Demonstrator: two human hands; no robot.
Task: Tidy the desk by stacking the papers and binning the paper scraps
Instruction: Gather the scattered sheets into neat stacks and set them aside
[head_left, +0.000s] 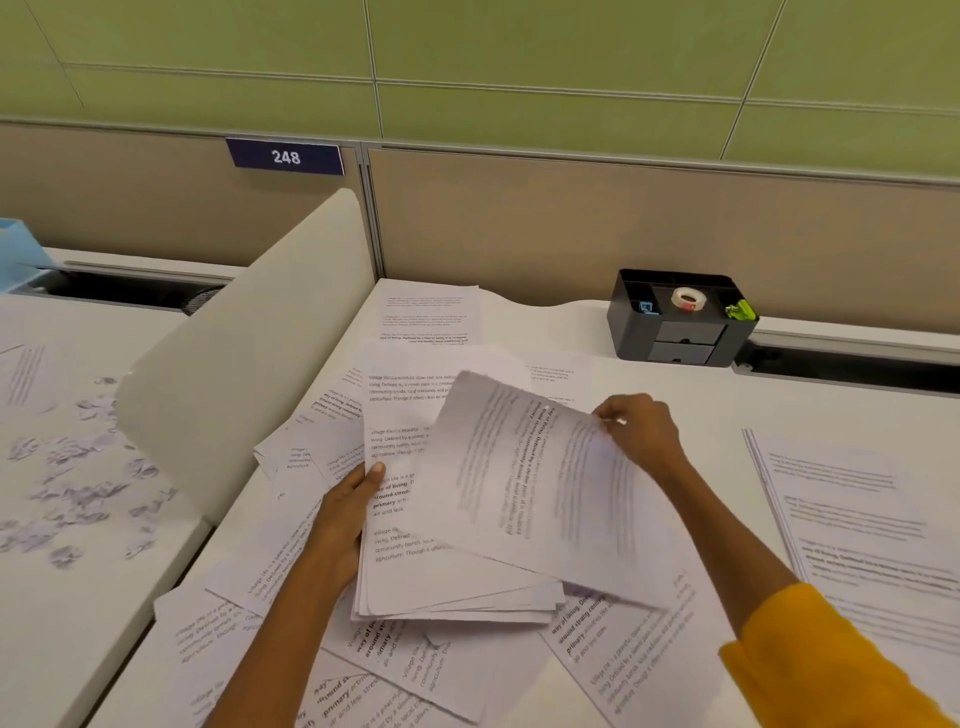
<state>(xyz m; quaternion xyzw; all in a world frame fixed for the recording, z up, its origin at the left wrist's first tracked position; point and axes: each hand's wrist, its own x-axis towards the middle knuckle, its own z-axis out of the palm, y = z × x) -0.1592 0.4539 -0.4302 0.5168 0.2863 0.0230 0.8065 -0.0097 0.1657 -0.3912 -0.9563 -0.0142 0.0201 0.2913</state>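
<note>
Left hand clamping stack edge, right hand pinching floppy loose sheet by far corner; light, bends easily.

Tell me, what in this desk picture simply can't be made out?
All in the head view:
- Motion-blurred white sheet pinched by the right hand: its print is unreadable.
- Stack of white printed papers gripped by the left hand: the sheet covers its right half.
- Small white paper scraps on the neighbouring desk: too blurred to count.
- Black plastic desk organiser: drawers shut, contents hidden.
</note>
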